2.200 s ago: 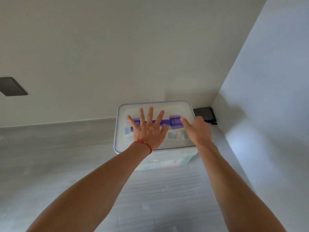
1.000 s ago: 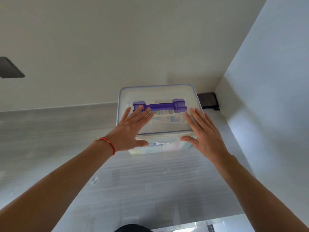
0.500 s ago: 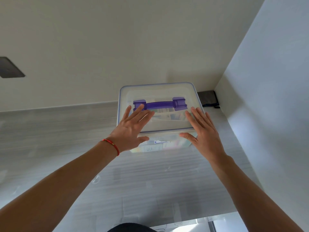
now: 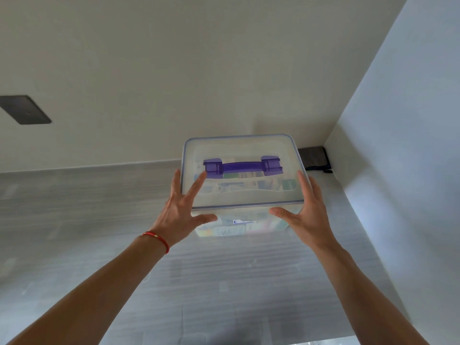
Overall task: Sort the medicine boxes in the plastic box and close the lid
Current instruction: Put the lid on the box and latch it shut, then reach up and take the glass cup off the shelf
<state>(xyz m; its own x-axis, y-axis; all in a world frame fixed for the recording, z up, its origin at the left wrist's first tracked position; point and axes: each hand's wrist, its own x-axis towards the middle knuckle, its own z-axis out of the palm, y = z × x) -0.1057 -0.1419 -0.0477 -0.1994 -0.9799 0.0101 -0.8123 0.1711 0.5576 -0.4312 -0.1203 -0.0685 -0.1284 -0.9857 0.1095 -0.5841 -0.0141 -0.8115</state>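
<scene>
1. A clear plastic box is seen on a grey counter, near the corner where two walls meet.
2. The lid is set on top of the box; whether it is fully clipped down cannot be told.
3. A purple handle is fixed across the middle of the lid.
4. Medicine boxes are seen blurred through the lid and front wall, inside the box; they cannot be counted.
5. The left hand is placed at the box's front left corner, fingers spread apart: some lie on the lid, one runs along the left edge, and the thumb is pressed on the front wall under the rim.
6. The right hand is placed at the box's front right corner, fingers laid flat along the right edge, thumb on the front wall.
7. A red string bracelet is worn on the left wrist.
8. A dark pouch lies just behind the box on the right, in the corner.
9. A dark wall plate is seen well left of the box, higher up.
</scene>
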